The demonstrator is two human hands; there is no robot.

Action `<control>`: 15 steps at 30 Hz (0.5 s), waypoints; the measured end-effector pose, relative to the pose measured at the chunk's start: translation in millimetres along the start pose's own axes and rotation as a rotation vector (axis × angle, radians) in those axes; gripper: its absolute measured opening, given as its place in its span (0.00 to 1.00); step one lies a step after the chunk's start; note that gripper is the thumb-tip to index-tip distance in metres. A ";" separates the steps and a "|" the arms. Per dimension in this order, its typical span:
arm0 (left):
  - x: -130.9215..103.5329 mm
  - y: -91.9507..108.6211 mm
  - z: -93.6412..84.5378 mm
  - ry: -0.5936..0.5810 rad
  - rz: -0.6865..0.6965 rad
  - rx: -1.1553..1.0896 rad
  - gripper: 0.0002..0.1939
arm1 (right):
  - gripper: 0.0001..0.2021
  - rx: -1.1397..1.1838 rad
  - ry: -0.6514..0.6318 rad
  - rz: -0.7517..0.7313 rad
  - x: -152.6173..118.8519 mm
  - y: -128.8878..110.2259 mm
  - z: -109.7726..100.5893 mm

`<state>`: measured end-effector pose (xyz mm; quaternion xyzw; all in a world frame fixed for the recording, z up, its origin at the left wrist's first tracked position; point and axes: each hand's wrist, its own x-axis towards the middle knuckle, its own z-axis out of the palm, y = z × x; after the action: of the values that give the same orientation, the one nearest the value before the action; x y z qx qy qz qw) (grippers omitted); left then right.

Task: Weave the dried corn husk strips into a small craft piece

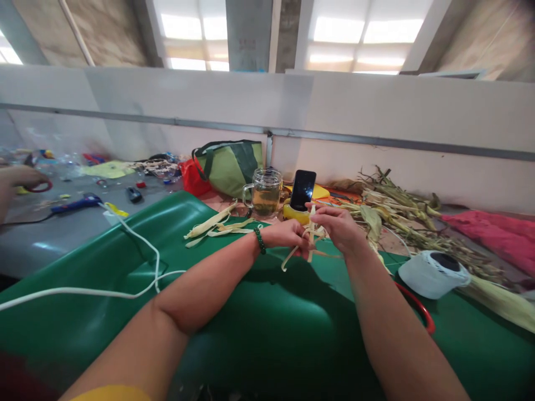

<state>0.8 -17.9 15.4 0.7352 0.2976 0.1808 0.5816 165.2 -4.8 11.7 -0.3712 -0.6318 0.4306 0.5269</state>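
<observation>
Pale dried corn husk strips (311, 236) are held above the green mat, one of them upright and others looped loosely around it. My left hand (289, 234), with a green bead bracelet (259, 240) at its wrist, has its fingers closed on the husk strips from the left. From the right, my right hand (339, 225) pinches the top of the upright strip between thumb and fingers. A thin loose end hangs below my left hand. How the strips cross between the fingers is partly hidden. More husk strips (213, 224) lie beyond my left forearm.
Behind the hands stand a glass mug (266, 195) of tea and a propped phone (303, 189). A green bag (234, 167) leans at the wall. Dry stalks (401, 223), a white-wrapped roll (432, 274) and red handles (418, 309) lie right. A white cable (83, 291) crosses left; another person's hand (27, 177) is far left.
</observation>
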 end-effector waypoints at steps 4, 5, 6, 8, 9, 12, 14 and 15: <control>-6.7 1.9 -8.4 -0.184 -0.030 -0.137 0.08 | 0.08 0.059 -0.078 0.214 2.5 1.9 0.5; -7.3 1.4 -9.9 -0.201 -0.030 -0.157 0.09 | 0.08 0.068 -0.085 0.238 2.1 1.9 2.4; -7.5 0.6 -10.9 -0.211 -0.028 -0.170 0.10 | 0.09 0.076 -0.081 0.240 1.3 1.6 4.6; -6.9 -0.8 -12.0 -0.215 -0.016 -0.181 0.12 | 0.09 0.089 -0.094 0.197 -1.3 0.1 9.5; -6.4 -1.2 -12.1 -0.210 -0.004 -0.187 0.12 | 0.10 0.096 -0.113 0.165 -2.6 -0.9 11.5; -4.5 -1.6 -13.0 -0.148 0.046 -0.215 0.13 | 0.11 0.143 -0.083 0.048 -4.6 -2.2 13.9; -3.1 -2.5 -14.7 -0.093 0.054 -0.219 0.13 | 0.11 0.051 -0.013 -0.021 -3.4 0.3 12.4; -2.3 -3.4 -15.9 -0.070 0.042 -0.201 0.13 | 0.10 -0.059 0.010 -0.050 -2.2 2.5 11.2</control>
<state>-11.5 -7.0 16.4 0.6851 0.2422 0.1961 0.6584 154.6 -7.7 7.8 -0.3730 -0.6506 0.3966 0.5295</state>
